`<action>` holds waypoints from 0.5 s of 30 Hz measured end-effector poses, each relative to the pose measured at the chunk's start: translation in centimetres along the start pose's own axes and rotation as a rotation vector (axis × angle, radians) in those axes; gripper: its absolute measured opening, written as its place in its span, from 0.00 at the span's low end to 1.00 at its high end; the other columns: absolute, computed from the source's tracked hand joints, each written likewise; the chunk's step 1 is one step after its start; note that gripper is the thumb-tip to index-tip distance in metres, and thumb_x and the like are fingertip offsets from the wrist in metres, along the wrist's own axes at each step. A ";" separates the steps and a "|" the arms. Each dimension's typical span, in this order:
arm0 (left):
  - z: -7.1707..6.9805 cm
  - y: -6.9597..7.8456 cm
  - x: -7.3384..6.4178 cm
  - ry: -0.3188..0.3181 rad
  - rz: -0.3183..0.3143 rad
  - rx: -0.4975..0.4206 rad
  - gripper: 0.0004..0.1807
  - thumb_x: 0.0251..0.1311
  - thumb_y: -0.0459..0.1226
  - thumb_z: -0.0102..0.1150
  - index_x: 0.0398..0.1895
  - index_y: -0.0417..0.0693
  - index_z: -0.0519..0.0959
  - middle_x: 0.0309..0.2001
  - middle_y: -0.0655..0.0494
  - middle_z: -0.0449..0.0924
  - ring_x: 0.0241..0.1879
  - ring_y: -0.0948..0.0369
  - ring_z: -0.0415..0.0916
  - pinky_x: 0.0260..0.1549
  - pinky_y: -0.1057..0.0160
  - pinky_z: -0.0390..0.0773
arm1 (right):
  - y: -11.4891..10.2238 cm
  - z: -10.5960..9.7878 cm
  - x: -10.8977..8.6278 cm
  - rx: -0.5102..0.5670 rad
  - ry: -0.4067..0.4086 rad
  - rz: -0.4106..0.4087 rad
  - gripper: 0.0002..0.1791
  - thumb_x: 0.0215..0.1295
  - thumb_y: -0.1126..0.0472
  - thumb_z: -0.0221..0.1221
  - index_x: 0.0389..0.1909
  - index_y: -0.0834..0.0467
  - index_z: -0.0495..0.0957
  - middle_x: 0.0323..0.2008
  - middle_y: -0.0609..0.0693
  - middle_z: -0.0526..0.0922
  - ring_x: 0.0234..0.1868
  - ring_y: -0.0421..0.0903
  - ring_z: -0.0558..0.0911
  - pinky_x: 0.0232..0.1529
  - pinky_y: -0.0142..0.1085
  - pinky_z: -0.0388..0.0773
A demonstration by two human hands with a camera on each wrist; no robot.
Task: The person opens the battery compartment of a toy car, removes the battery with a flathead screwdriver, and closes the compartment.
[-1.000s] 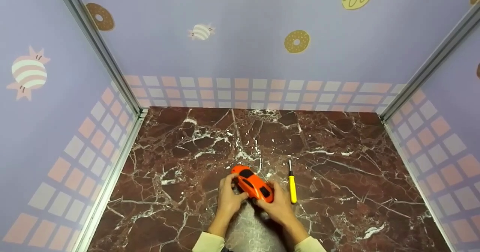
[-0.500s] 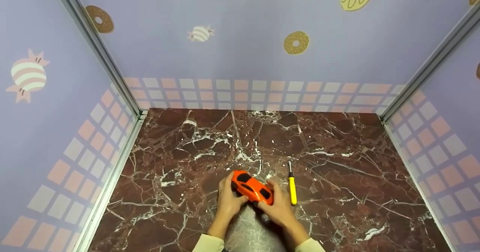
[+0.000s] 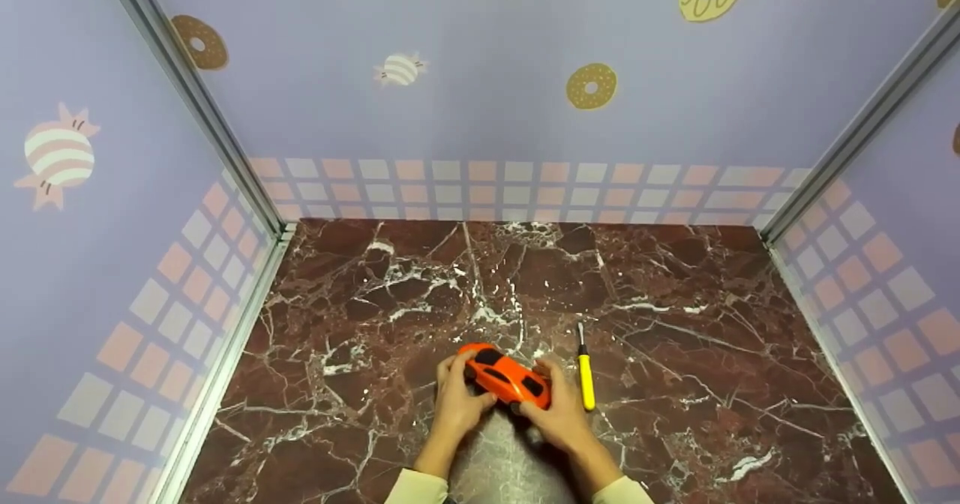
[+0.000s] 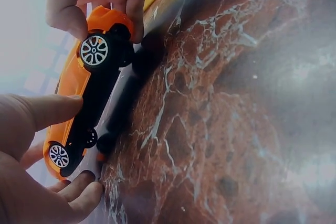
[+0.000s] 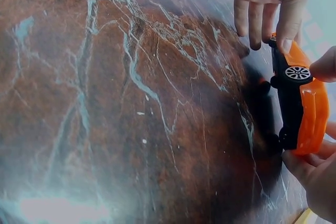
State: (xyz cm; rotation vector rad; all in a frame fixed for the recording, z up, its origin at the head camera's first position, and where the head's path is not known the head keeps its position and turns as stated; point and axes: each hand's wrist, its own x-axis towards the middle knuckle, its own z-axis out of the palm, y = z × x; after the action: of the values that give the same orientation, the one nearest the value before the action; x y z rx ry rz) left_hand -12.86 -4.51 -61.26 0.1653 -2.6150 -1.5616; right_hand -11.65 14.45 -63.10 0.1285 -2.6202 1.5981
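An orange toy car (image 3: 506, 378) with black windows lies between both hands, held at a slant. My left hand (image 3: 454, 408) grips its far-left end, the thumb along the near side and the fingers over the end. At the near-right end my right hand (image 3: 562, 412) holds it between thumb and fingers. The left wrist view shows the toy car (image 4: 71, 90) with its black underside and silver-spoked wheels, close over the tabletop and its dark reflection. In the right wrist view the car's orange side (image 5: 313, 114) shows, with fingers at both ends.
A screwdriver (image 3: 586, 376) with a yellow handle lies just right of my right hand, its tip pointing away. The glossy brown marble-patterned tabletop (image 3: 322, 429) is bounded by lilac panels (image 3: 480, 114) at the back and sides, with metal strips at the corners.
The car's far end has swung left and a little toward me, so the car lies more crosswise. Left fingers have shifted with that end; the right hand keeps its hold. The screwdriver stays put.
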 end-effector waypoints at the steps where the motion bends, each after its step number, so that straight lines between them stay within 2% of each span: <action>1: 0.0 0.0 0.0 0.006 0.003 0.005 0.44 0.35 0.23 0.77 0.64 0.45 0.76 0.64 0.39 0.68 0.63 0.40 0.72 0.62 0.41 0.72 | 0.0 0.0 0.0 0.004 0.001 -0.006 0.43 0.46 0.62 0.71 0.68 0.63 0.68 0.59 0.60 0.81 0.55 0.52 0.82 0.58 0.46 0.76; 4: 0.0 -0.1 0.0 0.021 0.003 0.018 0.42 0.36 0.21 0.74 0.63 0.46 0.77 0.63 0.40 0.69 0.62 0.41 0.73 0.60 0.42 0.73 | 0.0 -0.1 -0.1 0.017 0.010 -0.029 0.42 0.47 0.63 0.70 0.67 0.62 0.70 0.59 0.61 0.81 0.56 0.53 0.82 0.59 0.48 0.76; 7: 0.1 -0.1 0.1 0.046 0.001 0.024 0.40 0.37 0.19 0.71 0.61 0.47 0.78 0.61 0.41 0.70 0.61 0.42 0.74 0.58 0.43 0.75 | 0.1 -0.2 -0.1 0.005 0.022 -0.063 0.38 0.46 0.63 0.69 0.64 0.60 0.74 0.56 0.59 0.82 0.53 0.52 0.83 0.55 0.46 0.77; 12: 0.1 -0.2 0.2 0.085 0.005 0.003 0.35 0.39 0.21 0.72 0.57 0.47 0.80 0.58 0.43 0.71 0.59 0.43 0.75 0.58 0.43 0.74 | 0.1 -0.3 0.0 -0.025 0.037 -0.090 0.28 0.48 0.63 0.68 0.55 0.55 0.81 0.50 0.51 0.84 0.47 0.48 0.80 0.49 0.39 0.76; 15: 0.1 -0.4 0.2 0.094 0.009 0.001 0.34 0.41 0.22 0.73 0.56 0.49 0.81 0.57 0.45 0.72 0.60 0.44 0.75 0.59 0.43 0.74 | -0.1 -0.4 0.0 -0.023 0.036 -0.090 0.23 0.50 0.63 0.68 0.51 0.54 0.83 0.49 0.50 0.84 0.48 0.48 0.80 0.50 0.39 0.76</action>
State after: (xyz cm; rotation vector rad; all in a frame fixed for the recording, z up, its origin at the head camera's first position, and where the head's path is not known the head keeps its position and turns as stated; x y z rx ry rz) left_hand -13.04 -4.59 -61.68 0.2207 -2.5415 -1.5112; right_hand -11.62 14.79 -62.85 0.2114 -2.5664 1.5269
